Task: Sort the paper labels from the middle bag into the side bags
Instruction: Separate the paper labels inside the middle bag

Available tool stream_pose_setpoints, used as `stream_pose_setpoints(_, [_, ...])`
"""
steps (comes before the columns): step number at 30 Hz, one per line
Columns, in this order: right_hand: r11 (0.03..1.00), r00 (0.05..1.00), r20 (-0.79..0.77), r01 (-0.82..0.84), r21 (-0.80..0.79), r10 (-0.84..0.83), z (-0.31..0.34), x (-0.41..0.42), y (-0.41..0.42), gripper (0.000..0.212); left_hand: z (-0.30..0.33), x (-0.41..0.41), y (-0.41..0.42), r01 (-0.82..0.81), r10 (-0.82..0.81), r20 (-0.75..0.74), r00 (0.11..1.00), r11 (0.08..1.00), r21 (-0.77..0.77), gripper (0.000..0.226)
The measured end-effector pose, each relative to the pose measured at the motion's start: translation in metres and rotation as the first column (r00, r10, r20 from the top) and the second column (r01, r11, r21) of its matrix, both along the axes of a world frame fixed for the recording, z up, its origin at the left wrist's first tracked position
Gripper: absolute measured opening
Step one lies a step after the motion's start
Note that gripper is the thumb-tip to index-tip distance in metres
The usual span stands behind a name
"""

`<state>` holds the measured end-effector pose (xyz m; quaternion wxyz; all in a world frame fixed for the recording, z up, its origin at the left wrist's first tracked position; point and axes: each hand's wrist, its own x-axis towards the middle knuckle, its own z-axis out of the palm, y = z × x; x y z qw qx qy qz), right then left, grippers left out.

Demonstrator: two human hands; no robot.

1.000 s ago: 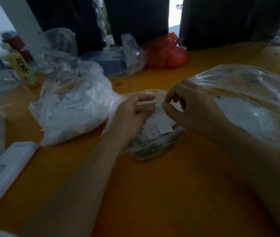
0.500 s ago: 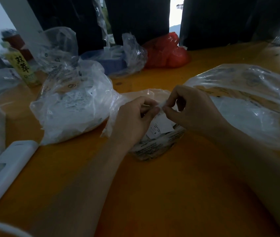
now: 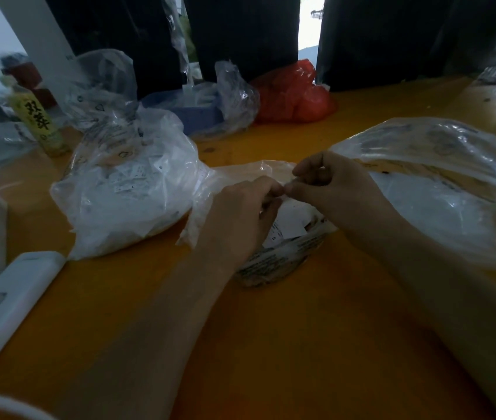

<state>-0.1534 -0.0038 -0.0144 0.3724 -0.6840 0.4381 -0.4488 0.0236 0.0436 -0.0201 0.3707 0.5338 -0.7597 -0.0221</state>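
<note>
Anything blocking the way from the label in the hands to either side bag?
Nothing visible does. Both hands pinch a label over the middle bag; the left bag and right bag lie right beside it.

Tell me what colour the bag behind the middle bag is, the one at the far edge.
Red, seen best in the head view.

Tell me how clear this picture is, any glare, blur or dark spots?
Head view: dim overall, forearms and near table in shadow; glare streaks on the right bag; blown-out daylight in the far gap; yellow bottle at the left edge blurred; wide-angle bending at the edges; fingers meet over the middle bag, soft.
</note>
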Motion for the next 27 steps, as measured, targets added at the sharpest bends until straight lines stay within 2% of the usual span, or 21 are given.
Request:
stream_pose_setpoints(3, [0.993,0.989,0.138,-0.063,0.105,0.048,0.002,-0.003,0.000,0.020,0.000,-0.001,-0.001,-0.003,0.004,0.037,0.999,1.000,-0.005,0.015])
stream_pose_setpoints(6, [0.981,0.959,0.280,-0.100,0.168,0.050,0.003,-0.004,0.001,0.018,-0.001,0.000,-0.002,-0.007,0.007,-0.008,1.000,0.999,-0.039,0.011])
stream_pose_setpoints(9, [0.960,0.864,0.499,-0.192,0.204,0.067,0.008,-0.006,0.000,0.017,-0.003,0.003,-0.001,-0.019,0.018,-0.018,1.000,0.999,-0.036,0.012])
stream_pose_setpoints(11, [0.960,0.796,0.602,-0.218,0.178,0.069,0.014,-0.009,-0.001,0.016,-0.004,0.004,-0.002,-0.028,0.029,-0.099,0.995,1.000,0.010,0.011])
stream_pose_setpoints(12, [0.978,0.834,0.549,-0.158,0.137,0.058,0.015,-0.011,-0.001,0.012,-0.003,0.005,-0.002,-0.029,0.038,-0.183,0.982,0.998,0.053,0.010])
stream_pose_setpoints(13, [0.996,0.911,0.412,-0.064,0.068,0.031,0.015,-0.013,0.000,0.010,-0.002,0.006,-0.003,-0.017,0.046,-0.276,0.960,0.994,0.106,0.010])
stream_pose_setpoints(14, [1.000,0.975,0.224,0.001,-0.023,0.004,0.014,-0.013,0.000,0.020,-0.001,0.007,-0.004,0.013,0.049,-0.363,0.930,0.986,0.164,0.011])
stream_pose_setpoints(16, [0.992,0.994,-0.111,-0.015,-0.125,0.001,0.013,-0.012,0.003,0.039,0.000,0.009,-0.005,0.098,0.045,-0.496,0.867,0.961,0.258,0.012])
stream_pose_setpoints(17, [0.990,0.983,-0.185,-0.043,-0.131,0.018,0.012,-0.011,0.004,0.038,0.000,0.010,-0.006,0.123,0.051,-0.534,0.844,0.951,0.285,0.013])
stream_pose_setpoints(20, [0.992,0.990,-0.140,-0.021,-0.125,0.003,0.010,-0.010,0.003,0.011,-0.002,0.011,-0.008,0.153,0.085,-0.583,0.808,0.926,0.346,0.012])
stream_pose_setpoints(25, [0.991,0.998,-0.056,0.019,-0.130,-0.027,0.009,-0.009,0.002,0.012,-0.006,0.014,-0.012,0.202,0.120,-0.645,0.755,0.893,0.402,0.013])
stream_pose_setpoints(27, [0.987,0.997,-0.049,0.054,-0.152,-0.062,0.008,-0.009,0.001,0.012,-0.005,0.014,-0.013,0.243,0.137,-0.701,0.700,0.877,0.414,0.022])
